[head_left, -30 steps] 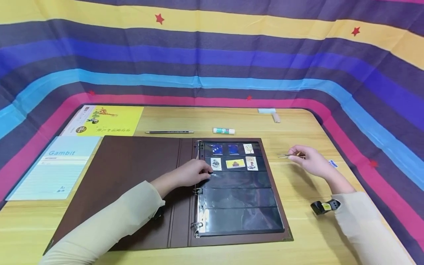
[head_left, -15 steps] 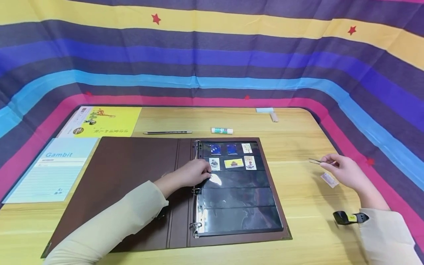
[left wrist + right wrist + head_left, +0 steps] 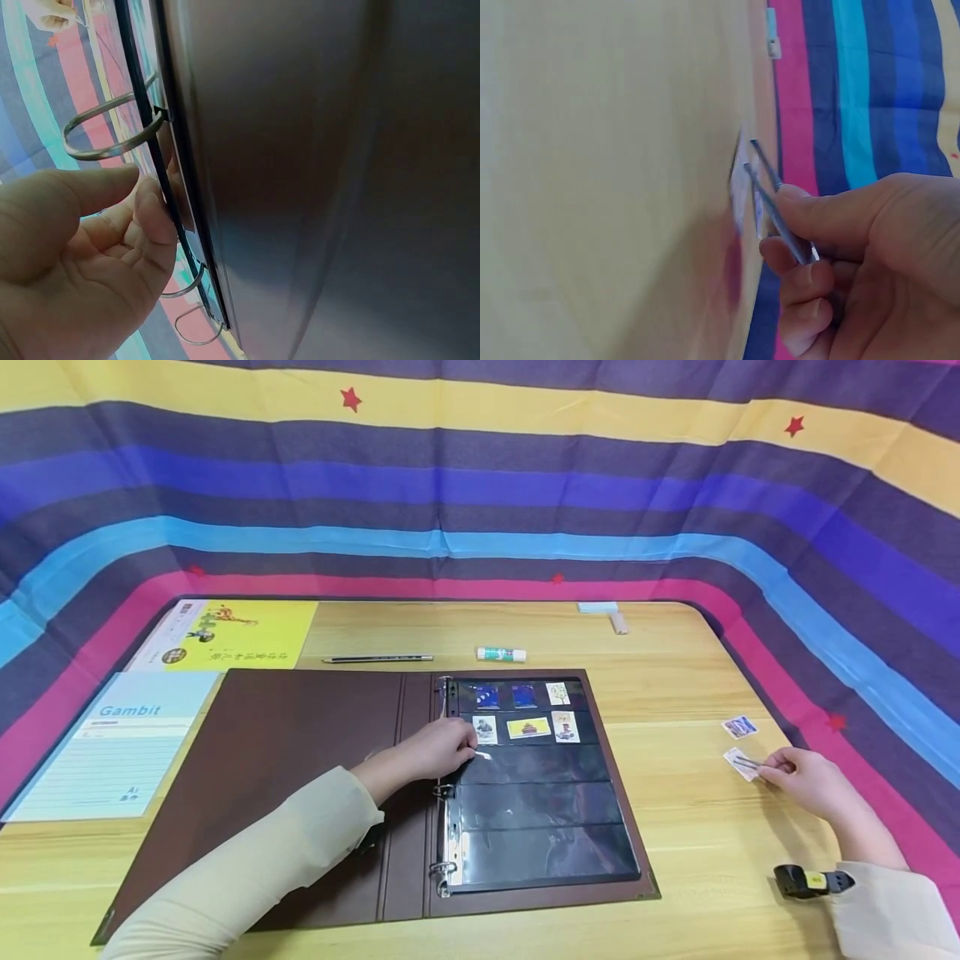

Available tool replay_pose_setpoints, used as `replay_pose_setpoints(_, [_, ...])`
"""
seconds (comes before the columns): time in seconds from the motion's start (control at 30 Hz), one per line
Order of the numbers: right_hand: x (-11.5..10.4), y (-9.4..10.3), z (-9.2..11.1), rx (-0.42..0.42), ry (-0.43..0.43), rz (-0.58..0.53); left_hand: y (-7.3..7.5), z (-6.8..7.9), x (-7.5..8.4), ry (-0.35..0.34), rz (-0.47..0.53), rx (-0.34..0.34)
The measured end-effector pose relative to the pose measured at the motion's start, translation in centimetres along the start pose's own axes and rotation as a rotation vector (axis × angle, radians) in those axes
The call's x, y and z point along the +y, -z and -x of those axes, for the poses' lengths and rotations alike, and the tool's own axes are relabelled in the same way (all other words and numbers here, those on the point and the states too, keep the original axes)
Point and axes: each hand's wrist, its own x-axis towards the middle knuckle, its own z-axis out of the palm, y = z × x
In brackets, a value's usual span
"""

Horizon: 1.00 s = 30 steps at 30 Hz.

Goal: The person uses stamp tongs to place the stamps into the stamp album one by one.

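A brown ring binder (image 3: 330,760) lies open on the table, with a black stamp page (image 3: 540,806) of clear pockets on its right side. Several stamps fill the top two rows, among them a yellow stamp (image 3: 528,727). My left hand (image 3: 437,749) pinches at the page's left side, by the third row, beside the binder rings (image 3: 112,131); its fingertips are partly hidden. To the right of the binder, my right hand (image 3: 813,783) holds metal tweezers (image 3: 769,199), their tips apart over a pale stamp (image 3: 735,761). A bluish stamp (image 3: 740,727) lies just behind that one.
A glue stick (image 3: 501,654) and a pencil (image 3: 378,658) lie behind the binder. At the left are a Gambit notepad (image 3: 142,752) and a yellow booklet (image 3: 262,635). An eraser (image 3: 618,622) lies at the back, before a striped cloth (image 3: 480,485).
My right hand has moved right and toward the front with the tweezers, down to the pale stamp, uncovering both loose stamps. My left hand has stayed at the page.
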Motion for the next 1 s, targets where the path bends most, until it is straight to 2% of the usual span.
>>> replay_pose_setpoints(0.13, [-0.5, -0.6, -0.8, 0.020, 0.028, 0.007, 0.1, 0.1, 0.0, -0.003, 0.007, 0.012])
replay_pose_setpoints(0.3, [-1.4, -1.0, -1.9, 0.054, 0.096, 0.003, 0.2, 0.3, 0.1, -0.020, -0.034, 0.021])
replay_pose_setpoints(0.6, [-2.8, -1.4, -3.6, 0.055, 0.193, 0.000, 0.3, 0.5, 0.2, -0.042, -0.094, 0.011])
replay_pose_setpoints(0.9, [-3.4, -2.0, -5.7, 0.064, 0.268, -0.009, 0.3, 0.3, 0.0, -0.060, -0.079, 0.015])
replay_pose_setpoints(1.0, [-3.8, -1.9, -6.1, 0.066, 0.265, -0.018, 0.3, 0.2, -0.1, -0.065, -0.073, 0.019])
